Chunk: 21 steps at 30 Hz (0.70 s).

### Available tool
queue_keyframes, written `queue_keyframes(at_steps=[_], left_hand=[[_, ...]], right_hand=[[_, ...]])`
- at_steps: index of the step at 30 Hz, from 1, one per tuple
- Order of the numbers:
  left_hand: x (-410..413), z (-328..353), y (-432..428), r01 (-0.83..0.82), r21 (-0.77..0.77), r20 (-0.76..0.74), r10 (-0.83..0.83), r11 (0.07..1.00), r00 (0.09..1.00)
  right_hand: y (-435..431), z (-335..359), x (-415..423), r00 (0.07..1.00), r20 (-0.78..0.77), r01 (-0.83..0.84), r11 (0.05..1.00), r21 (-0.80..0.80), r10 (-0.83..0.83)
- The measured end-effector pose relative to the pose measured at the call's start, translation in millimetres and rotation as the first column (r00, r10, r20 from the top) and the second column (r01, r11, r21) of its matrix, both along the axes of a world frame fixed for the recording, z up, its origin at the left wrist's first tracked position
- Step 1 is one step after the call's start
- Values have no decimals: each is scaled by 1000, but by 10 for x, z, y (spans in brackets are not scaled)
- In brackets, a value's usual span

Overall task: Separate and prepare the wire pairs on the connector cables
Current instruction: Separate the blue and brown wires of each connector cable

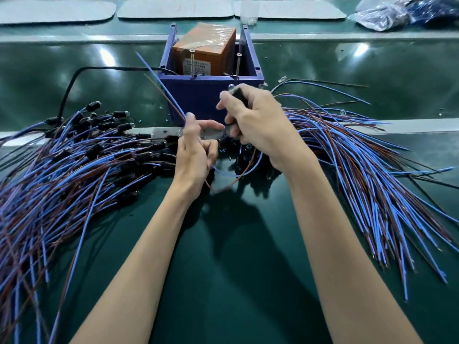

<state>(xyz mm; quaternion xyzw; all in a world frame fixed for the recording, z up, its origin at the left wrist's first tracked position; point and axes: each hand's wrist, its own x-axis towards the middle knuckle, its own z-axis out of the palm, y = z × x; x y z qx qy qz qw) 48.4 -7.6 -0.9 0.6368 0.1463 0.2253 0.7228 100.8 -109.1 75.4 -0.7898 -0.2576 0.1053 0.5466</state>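
On my feed, both hands work over the middle of the green table point(223, 256), on the near side of the blue box point(211, 95). The right hand point(258, 122) has its fingers curled round a black connector point(239, 95), whose clear tip pokes out on the far side of the fist. I see its two leads drop below the palm, loop near and left, and run into the left hand point(196, 150). There the thumb and curled fingers pinch the blue wire point(159, 79), which rises far and left past the box's corner. The brown wire point(162, 94) runs beside it, slightly apart, and I cannot tell whether the same fingers hold it. The left forefinger points right, towards the other hand. A left pile of cables point(74, 157) lies with its black plugs towards the middle, and a right pile of cables point(360, 157) fans out to the right. Inside the box stands an orange block point(206, 50) wrapped in film, and a black cord point(65, 95) curves away from the box's left side
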Motion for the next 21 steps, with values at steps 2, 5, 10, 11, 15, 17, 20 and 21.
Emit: queue_keyframes(at_steps=[2,5,10,11,15,17,20,21], left_hand=[[5,0,-9,12,40,2,-13,999,1000],[-19,11,-30,76,68,19,-77,995,997],[-39,37,-97,213,100,51,-218,972,975],[-43,34,-98,234,87,61,-240,968,969],[-74,33,-90,237,25,109,-238,971,965],[-74,49,-90,199,37,137,-202,979,970],[-84,69,-89,167,-1,144,-165,986,976],[-88,66,-81,148,-36,126,-142,988,982]], right_hand=[[35,-26,-18,999,24,-31,998,-51,32],[61,-70,-30,998,55,-24,992,-123,31],[56,-118,-35,999,31,-37,985,-168,42],[58,-122,-40,998,38,-38,984,-173,45],[54,-130,-43,998,29,-45,990,-133,49],[51,-133,-39,999,38,-23,992,-123,27],[57,-133,-33,998,56,26,993,-111,-20],[60,-134,-29,998,59,42,993,-106,-35]])
